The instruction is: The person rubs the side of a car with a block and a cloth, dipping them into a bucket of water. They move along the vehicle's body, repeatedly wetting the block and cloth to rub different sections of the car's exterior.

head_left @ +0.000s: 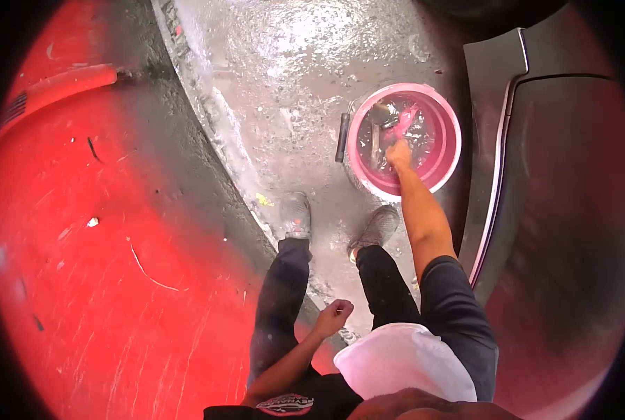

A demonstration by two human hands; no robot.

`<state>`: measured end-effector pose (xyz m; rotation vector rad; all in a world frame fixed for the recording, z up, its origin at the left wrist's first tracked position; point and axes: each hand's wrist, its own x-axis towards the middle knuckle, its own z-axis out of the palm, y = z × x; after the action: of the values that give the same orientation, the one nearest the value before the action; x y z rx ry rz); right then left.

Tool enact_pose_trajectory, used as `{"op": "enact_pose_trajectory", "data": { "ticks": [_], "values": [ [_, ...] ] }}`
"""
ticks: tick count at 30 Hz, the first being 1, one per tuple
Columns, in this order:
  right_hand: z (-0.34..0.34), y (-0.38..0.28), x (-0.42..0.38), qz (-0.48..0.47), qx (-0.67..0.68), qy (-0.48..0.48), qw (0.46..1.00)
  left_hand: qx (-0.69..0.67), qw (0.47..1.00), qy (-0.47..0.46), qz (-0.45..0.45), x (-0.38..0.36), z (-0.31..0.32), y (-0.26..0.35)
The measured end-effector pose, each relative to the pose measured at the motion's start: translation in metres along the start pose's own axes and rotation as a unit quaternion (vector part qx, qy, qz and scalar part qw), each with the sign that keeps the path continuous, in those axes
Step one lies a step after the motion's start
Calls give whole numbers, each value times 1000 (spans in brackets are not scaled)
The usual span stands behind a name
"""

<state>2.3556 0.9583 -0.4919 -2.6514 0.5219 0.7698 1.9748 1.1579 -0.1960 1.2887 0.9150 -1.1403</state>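
Observation:
My right hand (399, 154) reaches down into a pink bucket (454, 140) of water, its fingers closed around the near end of a pink cloth (406, 120). The cloth lies wet and bunched in the water, stretching away from the hand. A long pale object (376, 145) rests in the bucket to the left of my hand, partly under water. My left hand (333, 318) hangs in front of my left thigh, away from the bucket, with its fingers curled in and no object showing in them.
The bucket's dark handle grip (342, 138) hangs on its left side. A dark car body (550, 175) stands close on the right. My shoes (295, 215) are on wet concrete (284, 84); a red painted floor (116, 280) spreads to the left. White cloth (403, 360) hangs at my waist.

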Motion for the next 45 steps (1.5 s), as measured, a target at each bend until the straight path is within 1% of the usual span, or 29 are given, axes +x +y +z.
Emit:
{"op": "enact_pose_trajectory", "data": {
  "ticks": [2, 4, 6, 8, 10, 12, 15, 17, 18, 20, 21, 22, 23, 24, 27, 29, 31, 32, 33, 34, 35, 36, 37, 38, 39, 40, 43, 44, 45],
  "values": [
    [-4, 3, -16, 17, -72, -40, 996, 29, 1000, -3, -8, -5, -3, -3],
    [-57, -12, -60, 142, 171, 38, 974, 11, 1000, 7, 8, -8, -10, 16],
    [-105, -25, -99, 168, 386, 2, 907, -21, 996, -53, 66, 25, -14, -45],
    [-164, -41, -142, 134, 493, -36, 859, -188, 975, -106, -44, 6, -39, -5],
    [-236, -67, -190, 106, 515, -45, 849, -170, 979, -102, -42, 6, -58, 36],
    [-283, -72, -232, 59, 579, -54, 811, -150, 984, -96, 15, 3, -71, 104],
    [-400, -114, -326, 23, 599, -68, 798, -123, 982, -60, 132, -43, -55, 247],
    [-467, -129, -379, -37, 626, -58, 777, -211, 961, -65, 166, -84, -20, 339],
    [-497, -128, -403, -64, 630, -43, 773, -171, 960, -115, 187, -93, 1, 367],
    [-543, -124, -441, -160, 578, 31, 800, -228, 883, -334, 237, -106, 41, 411],
    [-569, -115, -460, -158, 517, 60, 839, -184, 874, -377, 244, -119, 70, 423],
    [-591, -108, -477, -150, 458, 78, 873, -228, 839, -459, 182, -131, 90, 432],
    [-604, -101, -492, -173, 458, 124, 863, -273, 803, -519, 110, -158, 105, 444],
    [-617, -87, -505, -176, 470, 154, 851, -240, 805, -530, 114, -184, 123, 450],
    [-614, -35, -533, -118, 229, 312, 915, -225, 840, -492, 21, -305, 164, 435],
    [-602, 15, -569, -95, 223, 413, 878, -87, 815, -568, 80, -351, 210, 415],
    [-604, 67, -623, -88, 255, 516, 813, -74, 818, -570, 13, -387, 254, 398],
    [-618, 83, -672, 78, 331, 423, 840, -82, 815, -572, -40, -405, 274, 393],
    [-609, 98, -700, 131, 381, 485, 776, -57, 819, -570, -47, -416, 291, 392],
    [-602, 118, -738, 146, 411, 548, 714, 61, 787, -611, 59, -438, 319, 385],
    [-585, 146, -766, 147, 324, 669, 652, 172, 730, -644, 155, -463, 350, 375],
    [-571, 166, -802, 210, 368, 684, 593, 179, 590, -768, 173, -491, 382, 374],
    [-553, 190, -825, 219, 409, 746, 478, 259, 631, -593, 428, -548, 394, 358],
    [-557, 200, -858, 143, 451, 777, 415, 270, 513, -529, 619, -580, 419, 345],
    [-551, 210, -877, 349, 309, 774, 429, 264, 324, -420, 805, -611, 440, 336],
    [-547, 226, -882, 360, 281, 794, 402, 186, 185, -356, 897, -618, 467, 327],
    [-583, 270, -858, 491, 157, 749, 416, 222, -66, -275, 933, -602, 537, 310],
    [-588, 282, -834, 517, -14, 689, 507, 253, -140, -230, 929, -596, 552, 305],
    [-602, 298, -803, 597, -60, 527, 602, 286, -173, -250, 909, -589, 552, 300]
  ]
}}
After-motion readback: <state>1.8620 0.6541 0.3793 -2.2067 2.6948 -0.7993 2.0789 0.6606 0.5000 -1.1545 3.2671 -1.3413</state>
